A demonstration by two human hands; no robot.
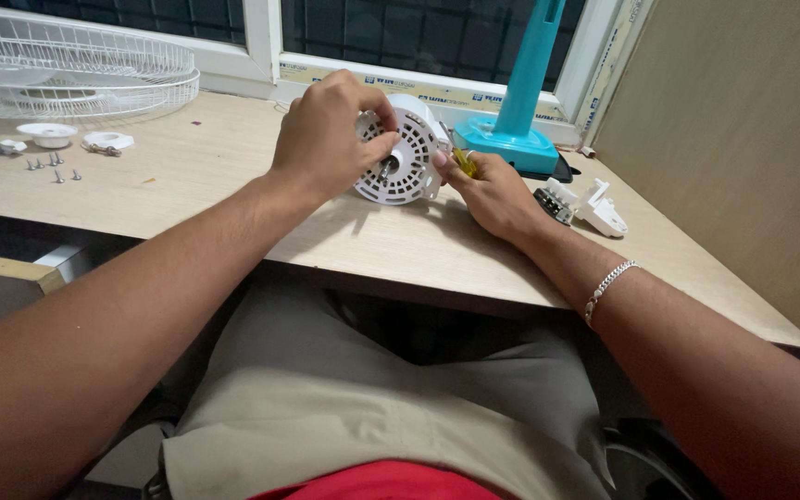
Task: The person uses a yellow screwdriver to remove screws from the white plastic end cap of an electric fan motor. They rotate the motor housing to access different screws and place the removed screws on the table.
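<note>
Pale wood desk [233, 185] under a dark window, beige wall panel on the rt.

White round fan motor housing [406, 153] stands on edge near desk centre, close to the window sill. Flat vented face turned toward the person & slightly left; its short axis runs roughly front-to-back, metal shaft [386, 168] poking out of the face centre toward the camera.

No real containers. Wire fan guard [57, 65] lies dish-like far left, nothing loose visible inside. In front of it: small white cap [46, 133], white ring piece [107, 142], a few screws [53, 165] loose on the desk.

Left hand [326, 139]: draped over top of the housing, fingers curled, thumb & forefinger pinched at the shaft. Grasping, not loose.

Right hand [497, 199]: on the desk just rt of the housing, fingers closed around a yellow-handled tool [464, 163], fingertips touching the housing rim. Can't tell where the tool tip sits, hidden. Silver chain bracelet [609, 283] on that wrist.

Behind: teal fan stand [520, 93], base on the desk, column upright. Rt of the hand: white plastic bracket [601, 210] beside a small dark switch block [549, 203], touching or nearly so.
</note>
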